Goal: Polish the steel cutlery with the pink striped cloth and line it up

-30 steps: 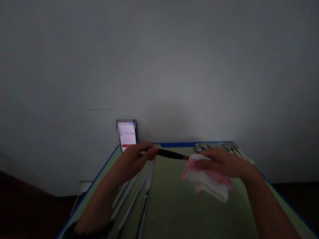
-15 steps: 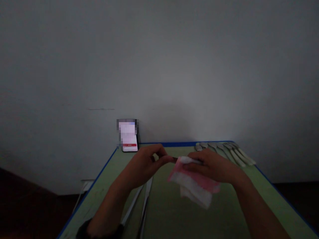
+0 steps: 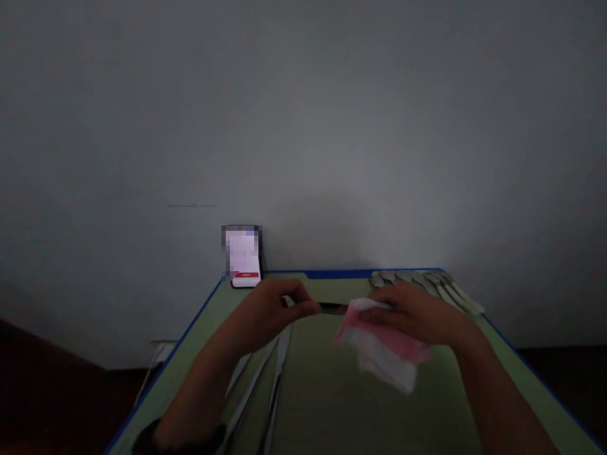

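Between my hands, above the table, stretches a slim dark metal piece of cutlery [image 3: 331, 308]; its ends are hidden, so its kind is unclear. My left hand [image 3: 279, 313] pinches its left end between thumb and fingers. Closed on a pink and white cloth [image 3: 391, 347], my right hand [image 3: 410, 309] has it folded round the right part of the piece, with loose cloth hanging below. Under my left forearm, long metal knives [image 3: 279, 360] lie on the table, partly covered by the arm.
Several spoons and forks [image 3: 408, 278], some with pale handles [image 3: 459, 298], lie in a row at the back right of the green table [image 3: 370, 417], which has a blue edge. A lit phone [image 3: 244, 259] leans on the wall at the back left.
My right hand and the cloth have moved a little to the right. More of the metal piece now shows between my hands. My left hand has shifted slightly left.
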Action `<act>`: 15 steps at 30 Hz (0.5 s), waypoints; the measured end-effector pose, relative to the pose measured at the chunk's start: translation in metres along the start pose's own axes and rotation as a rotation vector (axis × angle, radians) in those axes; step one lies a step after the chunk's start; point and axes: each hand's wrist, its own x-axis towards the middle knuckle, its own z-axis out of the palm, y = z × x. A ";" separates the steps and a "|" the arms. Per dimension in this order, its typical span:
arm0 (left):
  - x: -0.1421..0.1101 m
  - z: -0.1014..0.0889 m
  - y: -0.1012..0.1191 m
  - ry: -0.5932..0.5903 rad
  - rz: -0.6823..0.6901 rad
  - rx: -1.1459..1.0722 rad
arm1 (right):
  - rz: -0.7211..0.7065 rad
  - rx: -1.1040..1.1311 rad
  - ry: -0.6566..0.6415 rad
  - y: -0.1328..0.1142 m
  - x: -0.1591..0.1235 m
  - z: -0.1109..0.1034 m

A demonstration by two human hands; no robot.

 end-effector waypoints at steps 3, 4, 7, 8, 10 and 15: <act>0.003 0.014 0.013 -0.059 0.073 0.059 | -0.061 -0.013 0.016 -0.010 0.008 0.010; 0.004 0.017 0.016 -0.067 0.099 0.081 | -0.073 -0.010 0.028 -0.012 0.010 0.013; 0.004 0.019 0.019 -0.123 0.166 0.094 | -0.093 0.044 0.036 -0.014 0.013 0.016; 0.004 0.017 0.017 -0.144 0.182 0.075 | -0.093 0.073 0.019 -0.012 0.013 0.016; 0.003 0.009 0.009 -0.155 0.188 0.023 | -0.087 0.124 -0.049 -0.006 0.012 0.013; -0.005 -0.016 -0.024 -0.059 0.078 -0.094 | -0.059 0.166 -0.109 0.017 -0.002 -0.003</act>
